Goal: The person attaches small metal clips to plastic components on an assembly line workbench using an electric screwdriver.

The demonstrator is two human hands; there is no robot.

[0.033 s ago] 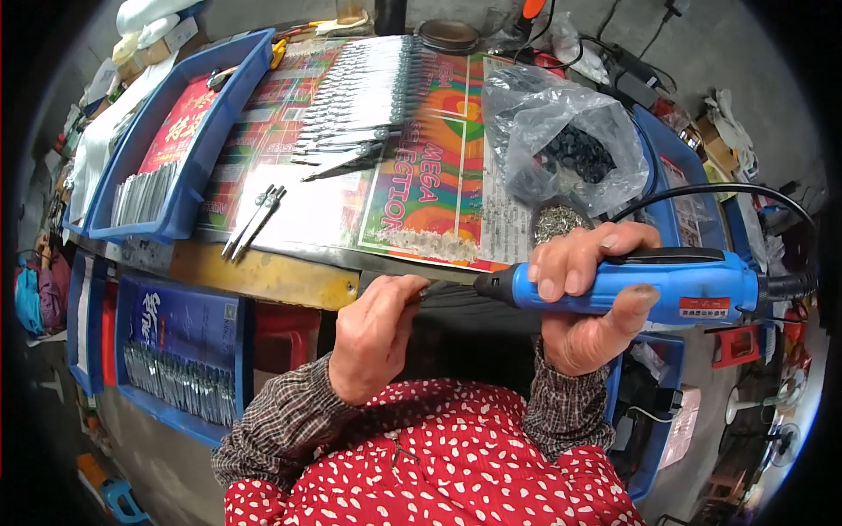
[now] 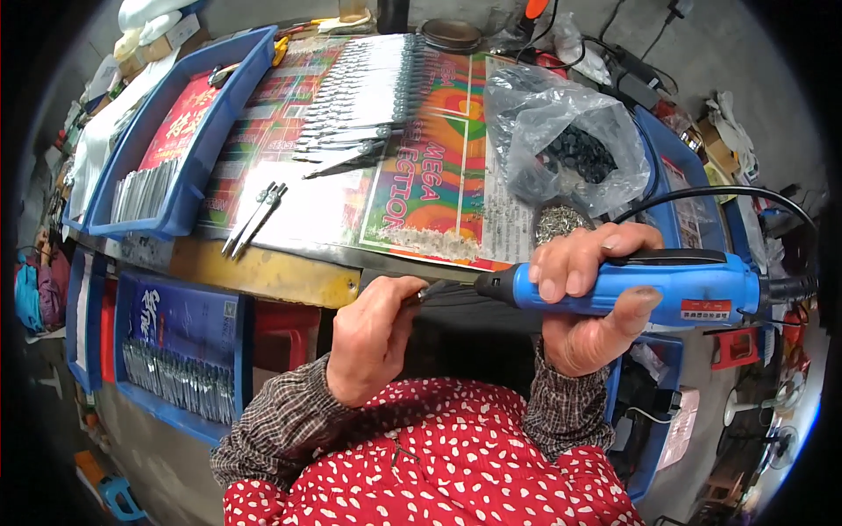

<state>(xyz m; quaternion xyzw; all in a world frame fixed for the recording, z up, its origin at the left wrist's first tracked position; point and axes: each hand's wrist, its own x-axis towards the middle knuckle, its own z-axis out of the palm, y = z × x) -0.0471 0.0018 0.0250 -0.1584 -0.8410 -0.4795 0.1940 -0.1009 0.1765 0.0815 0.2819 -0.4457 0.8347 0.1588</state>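
From my end, the left hand [image 2: 368, 333] has its fingers pinched on a small dark piece [image 2: 427, 292], mostly hidden by the grip, in front of the near edge of the surface [image 2: 333, 210]. The right hand's [image 2: 588, 298] fingers and thumb are wrapped around a blue electric driver [image 2: 675, 285], its nose [image 2: 495, 287] pointing at the piece but apart from it.

My main worry is alignment: if either wrist tips, the nose could meet the piece off-centre and slip towards the left fingertips. The pinch looks narrow, so a turning load could twist the piece loose, and with no surface under it, it could drop out of sight. The black cord [image 2: 719, 187] loops up behind the driver; a snag there might pull the nose aside. A raised right elbow could also knock the cup of small metal parts [image 2: 561, 221] beside the plastic bag [image 2: 526, 114].
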